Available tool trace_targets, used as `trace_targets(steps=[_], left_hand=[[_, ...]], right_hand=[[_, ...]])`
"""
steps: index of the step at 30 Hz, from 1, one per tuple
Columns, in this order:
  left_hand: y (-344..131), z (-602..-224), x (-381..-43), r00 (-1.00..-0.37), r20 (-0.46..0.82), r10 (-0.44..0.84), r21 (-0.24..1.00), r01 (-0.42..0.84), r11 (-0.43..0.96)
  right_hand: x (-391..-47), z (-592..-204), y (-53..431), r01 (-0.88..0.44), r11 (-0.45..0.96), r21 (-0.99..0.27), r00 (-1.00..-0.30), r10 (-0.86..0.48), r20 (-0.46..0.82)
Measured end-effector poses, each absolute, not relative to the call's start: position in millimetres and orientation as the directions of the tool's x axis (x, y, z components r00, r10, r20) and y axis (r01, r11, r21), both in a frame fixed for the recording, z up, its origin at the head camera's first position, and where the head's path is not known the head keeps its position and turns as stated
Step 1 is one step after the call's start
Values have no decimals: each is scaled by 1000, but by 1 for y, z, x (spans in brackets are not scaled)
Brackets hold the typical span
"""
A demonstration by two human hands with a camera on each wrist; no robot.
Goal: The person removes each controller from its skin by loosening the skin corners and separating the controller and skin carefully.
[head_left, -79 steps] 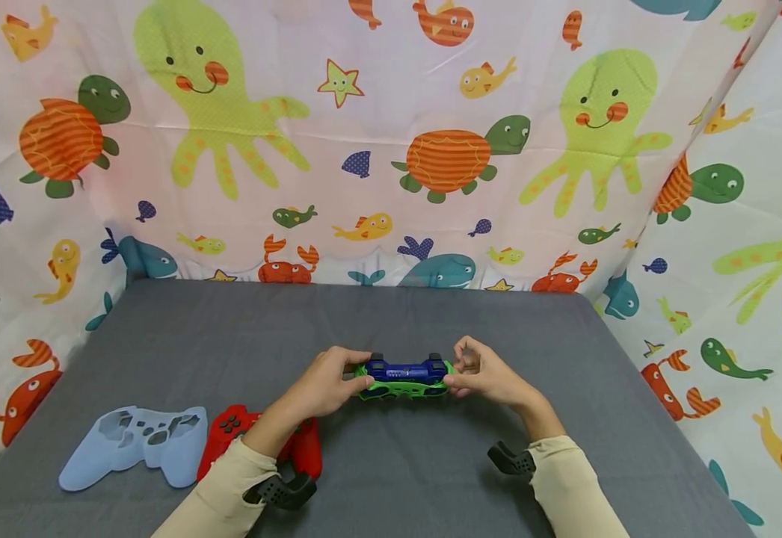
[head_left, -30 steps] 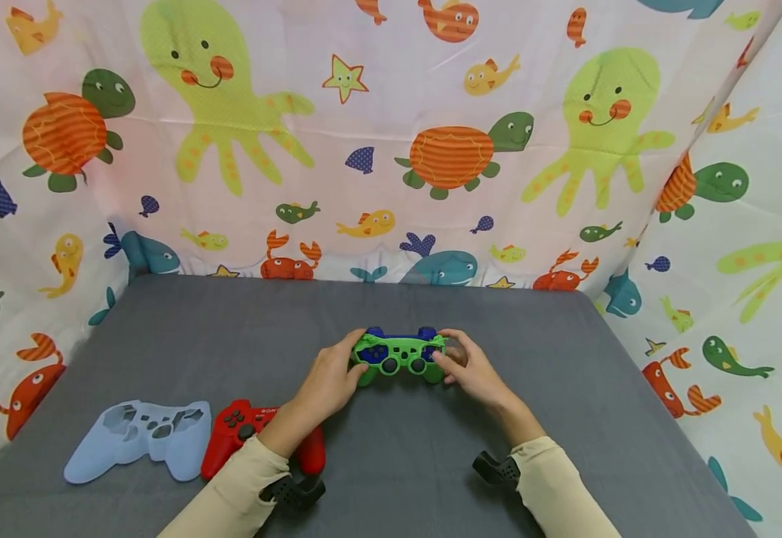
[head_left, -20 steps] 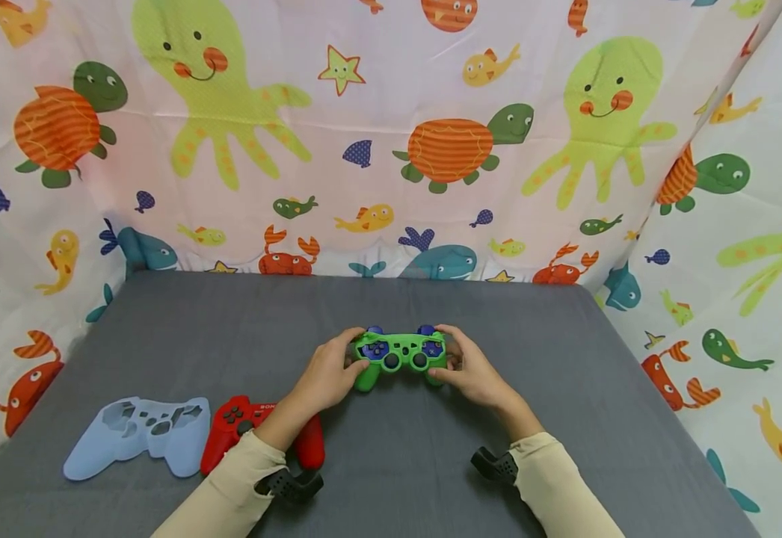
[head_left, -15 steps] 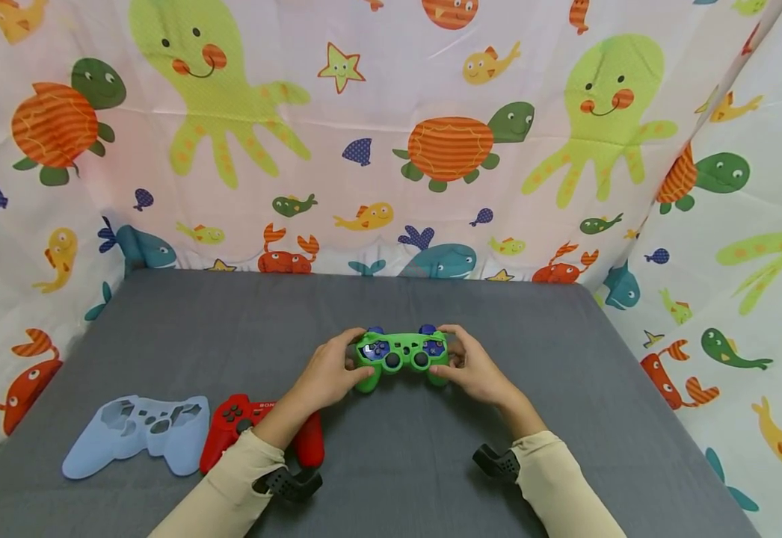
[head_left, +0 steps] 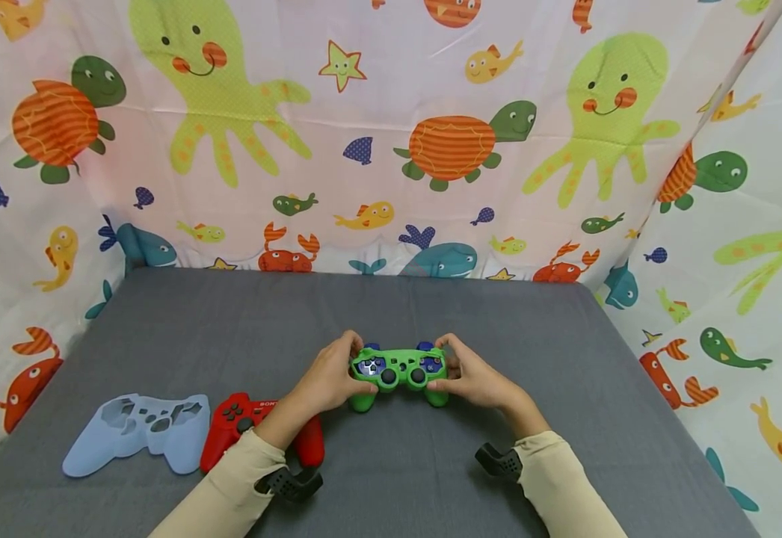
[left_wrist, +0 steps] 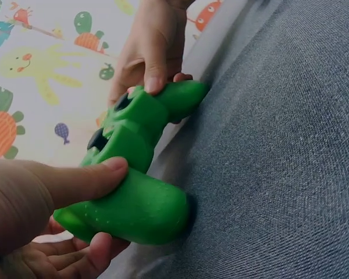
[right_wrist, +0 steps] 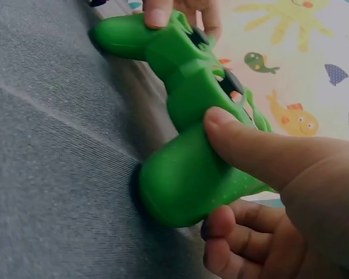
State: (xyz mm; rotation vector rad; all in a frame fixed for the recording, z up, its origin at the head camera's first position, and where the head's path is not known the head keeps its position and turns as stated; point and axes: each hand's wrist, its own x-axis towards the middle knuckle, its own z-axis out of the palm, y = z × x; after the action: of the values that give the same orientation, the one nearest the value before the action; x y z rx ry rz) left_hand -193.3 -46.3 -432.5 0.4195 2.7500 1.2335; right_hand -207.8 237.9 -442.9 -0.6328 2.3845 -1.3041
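A blue game controller (head_left: 425, 347) sits inside a green silicone cover (head_left: 401, 359); its blue pads, dark sticks and shoulder buttons show through the openings. My left hand (head_left: 330, 377) grips the left end, thumb on the handle and fingers behind. The right hand (head_left: 478, 377) grips the other end the same way. Both wrist views show the thumbs lying on the green cover (left_wrist: 134, 203), fingers curled underneath. In the right wrist view the handle tips of the green cover (right_wrist: 180, 180) are right at the grey cloth.
At the left lie a light blue controller cover (head_left: 142, 433) and, beside it, a red controller (head_left: 236, 426), partly hidden under my left forearm. Grey cloth (head_left: 404, 478) covers the table. A curtain (head_left: 377, 179) printed with sea animals hangs behind and at the sides.
The controller has tilted from edge-on to face-up, and the green cover's front now lies around the pads and sticks. Over the last half second both hands have lowered it slightly toward me.
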Motion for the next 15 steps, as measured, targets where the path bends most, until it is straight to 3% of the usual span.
trace_targets(steps=[15], left_hand=[[-48, -430, -193, -947, 57, 315, 756, 247, 606]], right_hand=[[-208, -443, 242, -194, 428, -882, -820, -565, -94]])
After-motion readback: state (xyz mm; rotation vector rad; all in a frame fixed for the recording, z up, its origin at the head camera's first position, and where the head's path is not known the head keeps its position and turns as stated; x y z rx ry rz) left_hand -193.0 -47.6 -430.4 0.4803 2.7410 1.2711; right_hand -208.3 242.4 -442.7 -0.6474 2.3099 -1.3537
